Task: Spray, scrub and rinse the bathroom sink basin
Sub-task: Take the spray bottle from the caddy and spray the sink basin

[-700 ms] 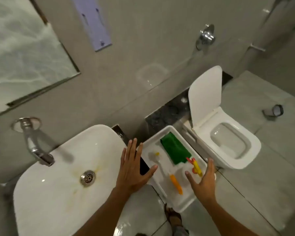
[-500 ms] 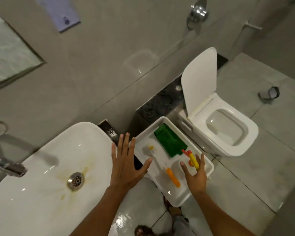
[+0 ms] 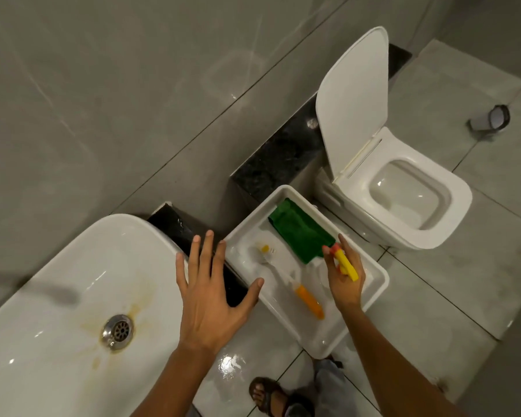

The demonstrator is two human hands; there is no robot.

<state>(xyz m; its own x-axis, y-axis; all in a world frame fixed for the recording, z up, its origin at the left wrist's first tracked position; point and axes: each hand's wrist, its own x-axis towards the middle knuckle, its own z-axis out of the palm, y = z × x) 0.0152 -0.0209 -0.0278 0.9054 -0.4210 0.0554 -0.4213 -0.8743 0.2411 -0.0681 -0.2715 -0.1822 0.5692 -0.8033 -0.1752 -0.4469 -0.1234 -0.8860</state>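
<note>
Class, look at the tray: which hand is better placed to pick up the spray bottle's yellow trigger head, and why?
Right. The right hand is already at the spray bottle's yellow trigger head in the white tray, fingers curling around it. The left hand is spread open near the sink basin.

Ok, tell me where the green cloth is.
In the head view, right of centre: the green cloth lies in the white tray's far end, between sink and toilet.
</note>
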